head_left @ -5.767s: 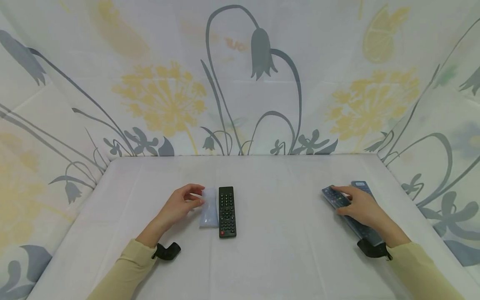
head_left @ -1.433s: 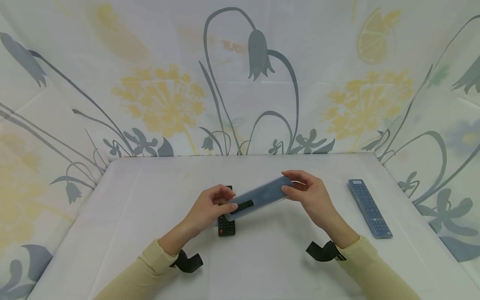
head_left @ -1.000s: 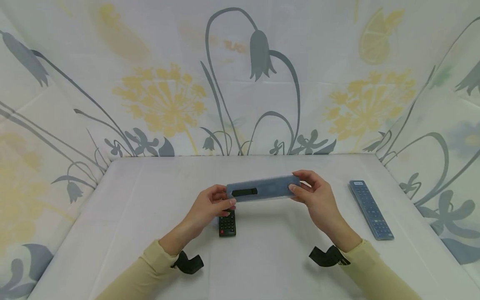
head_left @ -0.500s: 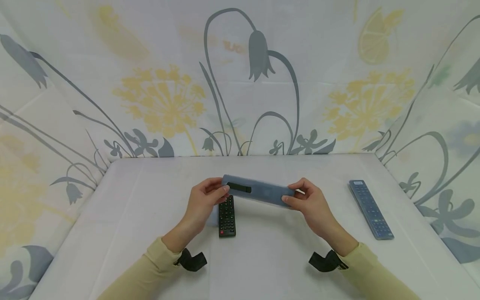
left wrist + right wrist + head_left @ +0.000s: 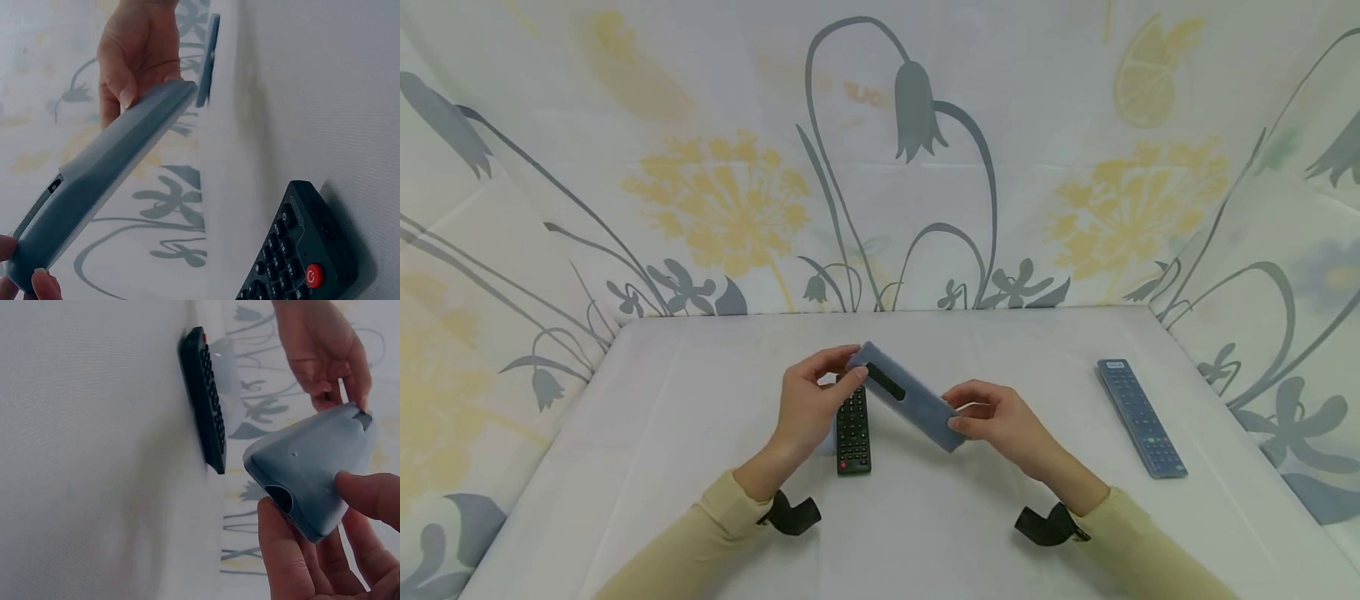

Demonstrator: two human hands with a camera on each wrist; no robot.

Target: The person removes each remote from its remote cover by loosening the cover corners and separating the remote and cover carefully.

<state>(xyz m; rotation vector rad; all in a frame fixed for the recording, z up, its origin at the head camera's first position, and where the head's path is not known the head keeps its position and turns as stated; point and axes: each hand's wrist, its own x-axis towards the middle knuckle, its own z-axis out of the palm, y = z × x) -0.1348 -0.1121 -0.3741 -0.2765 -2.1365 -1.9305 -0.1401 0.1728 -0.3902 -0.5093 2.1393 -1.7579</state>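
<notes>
A remote control in a blue cover (image 5: pixel 921 408) is held above the table, slanting down to the right, its back side up with a dark slot showing. My left hand (image 5: pixel 805 408) pinches its upper left end between thumb and fingers. At the lower right end, my right hand (image 5: pixel 1000 421) grips it with the thumb on top. The right wrist view shows the blue cover (image 5: pixel 306 456) end-on, with a round hole near the right fingers. Below the left hand lies a black remote control (image 5: pixel 853 433), buttons up, its top end partly hidden.
A pale blue flat piece (image 5: pixel 830 442) lies beside the black remote, mostly hidden by the left hand. Another blue-covered remote control (image 5: pixel 1141 421) lies at the right of the white table (image 5: pixel 955 533). Flower-patterned cloth (image 5: pixel 1015 208) stands behind and at both sides.
The right hand took the blue-covered remote from the right side and brought it to the middle, where the left hand grasped it. Lately its right end has swung down towards me.
</notes>
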